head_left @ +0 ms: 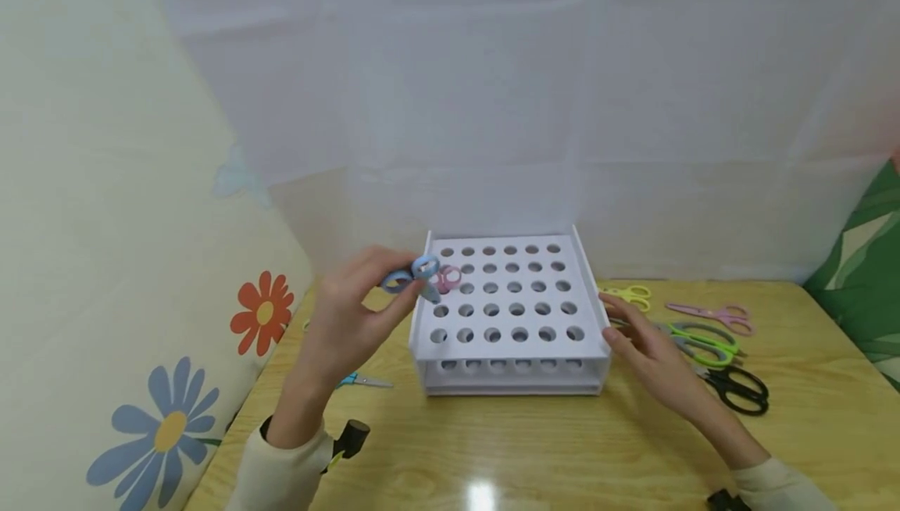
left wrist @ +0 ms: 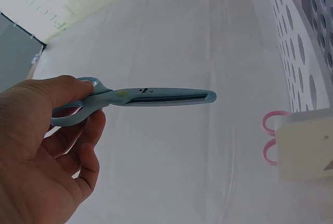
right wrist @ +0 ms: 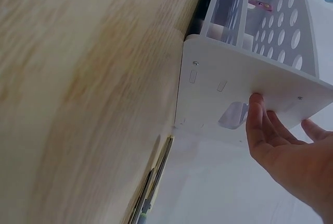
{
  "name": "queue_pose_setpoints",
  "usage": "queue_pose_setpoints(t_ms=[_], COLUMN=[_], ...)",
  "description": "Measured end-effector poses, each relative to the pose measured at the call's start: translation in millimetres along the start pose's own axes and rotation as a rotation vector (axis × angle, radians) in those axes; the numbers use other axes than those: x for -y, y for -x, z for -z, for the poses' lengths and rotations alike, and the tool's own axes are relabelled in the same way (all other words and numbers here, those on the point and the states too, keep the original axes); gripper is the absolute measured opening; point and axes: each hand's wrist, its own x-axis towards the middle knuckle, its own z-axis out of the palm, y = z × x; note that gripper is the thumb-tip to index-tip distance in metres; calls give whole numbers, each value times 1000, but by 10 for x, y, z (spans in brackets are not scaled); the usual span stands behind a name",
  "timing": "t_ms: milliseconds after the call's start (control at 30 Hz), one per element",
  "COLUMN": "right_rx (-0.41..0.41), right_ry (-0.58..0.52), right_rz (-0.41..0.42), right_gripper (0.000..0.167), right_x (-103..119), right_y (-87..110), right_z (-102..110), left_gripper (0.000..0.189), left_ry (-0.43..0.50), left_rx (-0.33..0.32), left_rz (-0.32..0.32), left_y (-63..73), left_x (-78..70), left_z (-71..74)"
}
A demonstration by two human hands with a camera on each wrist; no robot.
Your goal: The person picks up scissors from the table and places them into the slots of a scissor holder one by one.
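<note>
Pinched by its handles in my left hand [head_left: 344, 319] is a pair of light blue scissors [left wrist: 166, 96], held over the left edge of a white rack [head_left: 506, 349] with rows of round holes. Its blades look closed in the left wrist view. Pink scissors [head_left: 447, 280] stand in a hole of the rack's left column, handles up; part of them shows through the rack in the right wrist view. My right hand [head_left: 654, 362] touches the rack's right side panel [right wrist: 229, 81] with its fingertips, fingers extended beside the panel's cutout.
Right of the rack lie yellow scissors [head_left: 636, 294], pink-purple scissors [head_left: 717, 315], green-and-grey scissors [head_left: 703, 343] and black-handled scissors [head_left: 738, 392]. Blue scissors [head_left: 366, 380] lie to its left, partly behind my left arm. A white sheet [head_left: 464, 105] hangs behind the wooden table [head_left: 534, 448].
</note>
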Motion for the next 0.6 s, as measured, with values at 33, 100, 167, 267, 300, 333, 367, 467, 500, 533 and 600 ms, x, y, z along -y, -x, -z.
queue_pose_setpoints(t_ms=[33,100,167,267,300,333,367,467,500,533,600], right_rx=[3,7,5,3,3,4,4,3,2,2,1], right_ry=[2,4,9,5,3,4,4,6,6,6,5], right_rz=[-1,-4,-6,-7,-8,-10,-13,-21,-21,-20,-21], right_gripper=[54,54,54,54,54,54,54,54,54,54,54], right_x=[0,-1,-2,0,-1,-3,-4,-14,-19,-21,-24], right_y=[-2,-9,-17,-31,-34,-35,-36,-28,-25,-21,-11], right_z=[-2,0,5,7,4,1,-2,-8,-9,-9,-9], left_gripper=[33,32,30,28,27,27,27,25,24,24,23], left_ry=[-2,-7,-11,-29,-35,-40,-45,-60,-59,-61,-66], left_rx=[11,26,35,43,46,51,55,67,69,72,76], left_rz=[8,21,28,37,42,49,55,71,75,78,84], left_y=[12,31,39,48,52,56,58,64,65,67,73], left_x=[10,37,72,131,149,167,184,233,249,265,297], left_z=[-14,-43,-76,-121,-135,-148,-159,-194,-205,-213,-230])
